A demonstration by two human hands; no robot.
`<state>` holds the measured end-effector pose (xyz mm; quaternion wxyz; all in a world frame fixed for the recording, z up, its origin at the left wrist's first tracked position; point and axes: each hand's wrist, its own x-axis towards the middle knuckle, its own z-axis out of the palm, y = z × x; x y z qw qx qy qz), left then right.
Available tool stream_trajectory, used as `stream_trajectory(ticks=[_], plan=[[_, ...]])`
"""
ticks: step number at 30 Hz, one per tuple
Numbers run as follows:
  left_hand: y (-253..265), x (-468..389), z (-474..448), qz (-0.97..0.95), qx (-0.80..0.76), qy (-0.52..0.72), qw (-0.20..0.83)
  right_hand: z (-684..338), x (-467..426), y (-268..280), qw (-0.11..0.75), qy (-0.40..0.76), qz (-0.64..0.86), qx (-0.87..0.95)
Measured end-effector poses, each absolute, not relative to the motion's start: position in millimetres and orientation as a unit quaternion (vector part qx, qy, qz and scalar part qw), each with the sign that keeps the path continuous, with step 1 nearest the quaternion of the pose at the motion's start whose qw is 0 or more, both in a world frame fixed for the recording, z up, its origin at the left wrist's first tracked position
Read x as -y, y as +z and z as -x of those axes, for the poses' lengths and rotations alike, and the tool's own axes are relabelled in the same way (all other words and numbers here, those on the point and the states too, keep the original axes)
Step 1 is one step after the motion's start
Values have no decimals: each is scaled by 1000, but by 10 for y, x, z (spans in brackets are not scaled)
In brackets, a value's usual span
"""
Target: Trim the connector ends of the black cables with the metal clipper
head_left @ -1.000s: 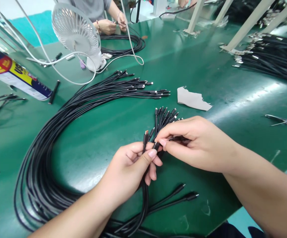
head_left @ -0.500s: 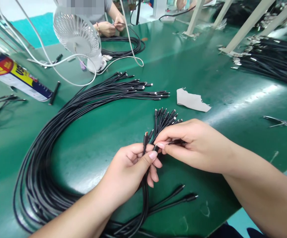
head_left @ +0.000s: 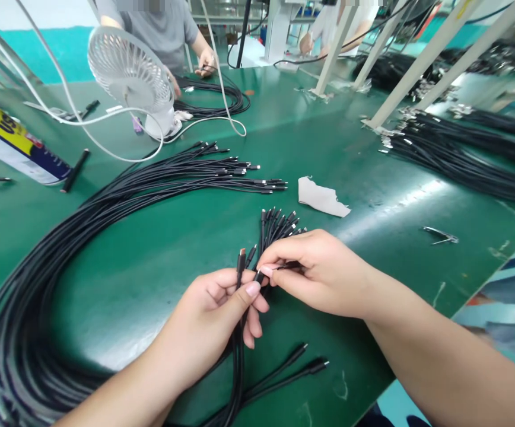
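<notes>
My left hand [head_left: 222,314] is closed round several black cables [head_left: 238,362], whose plugs stick up past the fingers; one plug [head_left: 241,260] shows an orange tip. Its thumb and forefinger pinch a short black plug. Against that plug's end rest the pinched thumb and fingertip of my right hand [head_left: 311,273], which also has a thin dark cable end under its fingers. Just beyond the hands a bunch of cable plugs [head_left: 277,222] fans out on the green table. Two loose cable ends [head_left: 315,365] lie below my hands.
A thick loop of black cables [head_left: 30,267] curves across the left. Behind it stand a white fan [head_left: 133,71] and a spray can [head_left: 17,142]. A torn paper piece [head_left: 322,197], tweezers [head_left: 439,235] and more cables [head_left: 471,154] lie rightward. Co-workers sit across the table.
The view has shifted, so table things appear further left and a little lower. My hands keep the same grip. A co-worker's hands across the table have moved apart.
</notes>
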<state>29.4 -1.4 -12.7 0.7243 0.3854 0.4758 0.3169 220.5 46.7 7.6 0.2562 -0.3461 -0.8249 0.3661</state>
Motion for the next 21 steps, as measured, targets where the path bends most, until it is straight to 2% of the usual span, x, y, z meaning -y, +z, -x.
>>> stream_trajectory(ticks=[4, 11, 21], plan=[[-81, -3, -312, -378, -468, 324, 730, -2196, -485, 114, 279, 366, 363, 811], [-115, 10, -320, -395, -479, 322, 715, -2274, -659, 11, 294, 271, 471, 786], [-426, 17, -346, -423, -449, 390, 684, -2250, -854, -329, 184, 187, 518, 814]])
